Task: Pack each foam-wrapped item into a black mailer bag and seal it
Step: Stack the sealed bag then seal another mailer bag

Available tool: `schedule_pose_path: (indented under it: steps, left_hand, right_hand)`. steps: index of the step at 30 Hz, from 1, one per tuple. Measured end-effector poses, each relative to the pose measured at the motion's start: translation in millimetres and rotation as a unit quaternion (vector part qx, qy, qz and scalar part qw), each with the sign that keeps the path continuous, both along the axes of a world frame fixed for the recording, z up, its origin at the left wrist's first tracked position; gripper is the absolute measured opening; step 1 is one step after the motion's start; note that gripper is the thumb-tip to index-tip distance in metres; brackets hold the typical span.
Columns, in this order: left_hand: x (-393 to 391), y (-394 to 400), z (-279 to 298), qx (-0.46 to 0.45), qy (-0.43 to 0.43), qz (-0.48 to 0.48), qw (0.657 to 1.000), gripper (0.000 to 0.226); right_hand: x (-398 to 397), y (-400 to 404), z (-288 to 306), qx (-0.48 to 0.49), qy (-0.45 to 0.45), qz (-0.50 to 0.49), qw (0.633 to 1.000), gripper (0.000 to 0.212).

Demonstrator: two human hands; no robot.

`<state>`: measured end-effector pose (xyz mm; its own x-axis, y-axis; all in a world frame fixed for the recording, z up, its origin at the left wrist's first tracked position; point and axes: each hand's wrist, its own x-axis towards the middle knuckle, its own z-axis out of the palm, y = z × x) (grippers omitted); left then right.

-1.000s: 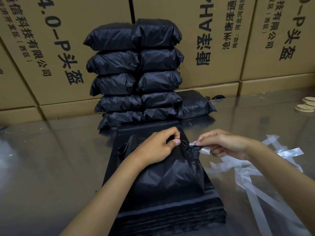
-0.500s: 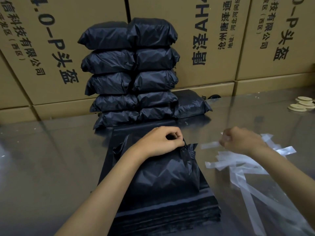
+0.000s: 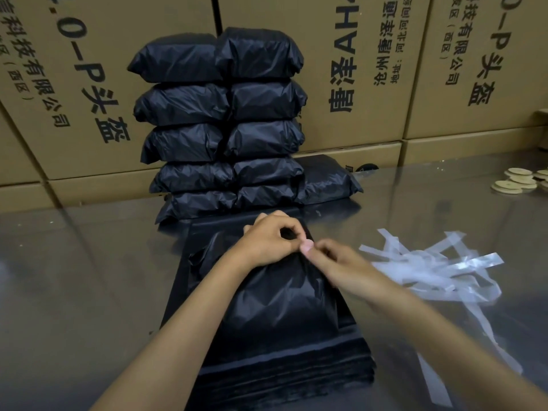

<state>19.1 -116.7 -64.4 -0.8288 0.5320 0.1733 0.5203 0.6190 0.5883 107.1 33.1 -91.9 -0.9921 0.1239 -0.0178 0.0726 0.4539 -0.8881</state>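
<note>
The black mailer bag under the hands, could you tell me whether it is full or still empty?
Full: the mailer bag bulges upward while the left hand grips its gathered top.

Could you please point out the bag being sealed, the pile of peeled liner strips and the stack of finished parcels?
bag being sealed [image 3: 284,304]: head view, on its bulging front.
peeled liner strips [image 3: 430,268]: head view, middle of the pile.
finished parcels [image 3: 219,120]: head view, centre of the stack.
</note>
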Motion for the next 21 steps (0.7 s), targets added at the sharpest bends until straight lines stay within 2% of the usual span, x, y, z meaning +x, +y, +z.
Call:
schedule_pose_path:
  steps: [3,5,7,9,12,15,17,18,21]
  left_hand:
    - [-2.0,6.1,-5.2,-0.001,0.001,0.033,0.999,0.011]
    - [-0.7,8.5,-7.8,-0.013,0.015,0.044,0.999,0.016]
    - [0.6,7.7,-9.1,-0.015,0.021,0.048,0.998,0.015]
    - [-0.5,5.4,-9.2,-0.018,0.016,0.043,0.999,0.014]
    - [-0.7,-3.0,-2.6,-0.031,-0.026,0.011,0.999,0.023]
    - [2.1,-14.4,7.4,0.054,-0.142,-0.027,0.988,0.026]
    - [3.6,-26.0,9.2,0.126,-0.162,-0.012,0.979,0.023]
    - [3.8,-33.2,8.3,0.146,-0.138,0.011,0.979,0.024]
    - [8.3,-61.7,0.3,0.181,-0.047,0.081,0.979,0.038]
  right_hand:
    - [3.8,-13.8,-29.9,-0.057,-0.004,-0.049,0.997,0.046]
    - [6.9,-12.0,-37.8,-0.123,0.003,-0.06,0.991,0.042]
    - [6.4,-9.6,-37.8,-0.144,0.001,-0.063,0.988,0.04]
    - [3.4,-10.2,-36.8,-0.119,-0.006,-0.061,0.991,0.041]
    - [1.6,-11.9,-36.2,-0.029,-0.002,-0.038,0.999,0.044]
    - [4.0,-5.1,-39.9,0.126,-0.019,-0.02,0.992,0.038]
    - [6.2,-1.0,-41.4,0.187,-0.019,-0.022,0.982,0.032]
    - [5.9,0.7,-40.3,0.172,-0.01,-0.031,0.985,0.031]
    - [4.0,4.8,-27.4,0.042,0.054,-0.112,0.991,0.024]
